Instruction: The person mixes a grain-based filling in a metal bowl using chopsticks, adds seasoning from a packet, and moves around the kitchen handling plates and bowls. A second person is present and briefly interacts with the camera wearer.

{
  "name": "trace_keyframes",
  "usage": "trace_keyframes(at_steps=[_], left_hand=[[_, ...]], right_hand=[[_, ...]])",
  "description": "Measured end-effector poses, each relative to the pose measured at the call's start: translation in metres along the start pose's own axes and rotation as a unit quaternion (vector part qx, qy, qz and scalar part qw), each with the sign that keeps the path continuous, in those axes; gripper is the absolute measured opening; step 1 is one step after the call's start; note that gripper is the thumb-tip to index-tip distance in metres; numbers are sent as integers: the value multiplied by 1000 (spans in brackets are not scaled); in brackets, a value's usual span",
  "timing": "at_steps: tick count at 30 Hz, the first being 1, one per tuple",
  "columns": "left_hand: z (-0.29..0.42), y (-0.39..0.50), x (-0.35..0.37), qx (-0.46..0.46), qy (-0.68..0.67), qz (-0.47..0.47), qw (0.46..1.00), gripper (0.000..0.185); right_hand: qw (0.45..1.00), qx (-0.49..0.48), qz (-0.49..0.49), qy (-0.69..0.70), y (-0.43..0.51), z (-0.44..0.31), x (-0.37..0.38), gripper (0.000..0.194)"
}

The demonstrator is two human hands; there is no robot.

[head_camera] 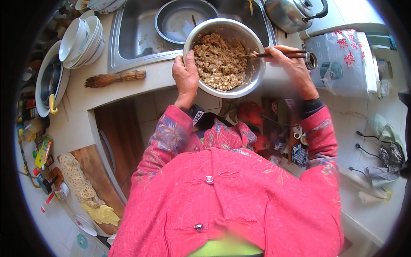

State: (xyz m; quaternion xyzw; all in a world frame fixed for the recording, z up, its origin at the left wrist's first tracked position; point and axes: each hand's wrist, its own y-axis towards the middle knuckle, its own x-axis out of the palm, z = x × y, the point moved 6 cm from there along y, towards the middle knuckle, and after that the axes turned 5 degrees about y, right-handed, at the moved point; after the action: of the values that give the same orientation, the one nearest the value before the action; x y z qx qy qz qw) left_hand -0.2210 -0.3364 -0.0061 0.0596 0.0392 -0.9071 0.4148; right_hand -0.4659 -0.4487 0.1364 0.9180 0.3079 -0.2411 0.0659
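Note:
My left hand grips the left rim of a stainless steel bowl, its thumb over the edge. Inside lies a brown, finely chopped mixture, like minced filling. My right hand holds dark chopsticks whose tips reach into the bowl's right side, at the mixture, with a bit of it stuck on them. The bowl overlaps the front edge of a steel sink, where a second metal basin holds some liquid.
A whisk brush lies left of the sink, near stacked white bowls. Lotus root slices and pale yellow slices rest on a wooden board at lower left. A kettle and a box stand at right.

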Motion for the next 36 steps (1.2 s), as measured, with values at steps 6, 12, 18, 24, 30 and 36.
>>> trace_keyframes(at_steps=[6,12,18,24,30,36], left_hand=[[3,-2,-2,-7,-25,10,1000,38],[1,1,-1,-18,-23,0,1000,37],[-3,1,-2,-20,-19,3,1000,38],[-1,0,-2,-21,-42,-7,999,32],[-2,1,-1,-25,-55,-7,998,33],[-3,1,-1,-50,-56,-23,997,33]], right_hand=[[998,31,-34,53,-41,35,0,31],[874,262,114,394,-43,54,75,26],[939,124,146,287,-16,5,41,23],[997,1,1,73,-48,-29,61,14],[982,-161,77,-57,-44,-3,8,18],[993,-27,99,64,-15,44,-10,20]])
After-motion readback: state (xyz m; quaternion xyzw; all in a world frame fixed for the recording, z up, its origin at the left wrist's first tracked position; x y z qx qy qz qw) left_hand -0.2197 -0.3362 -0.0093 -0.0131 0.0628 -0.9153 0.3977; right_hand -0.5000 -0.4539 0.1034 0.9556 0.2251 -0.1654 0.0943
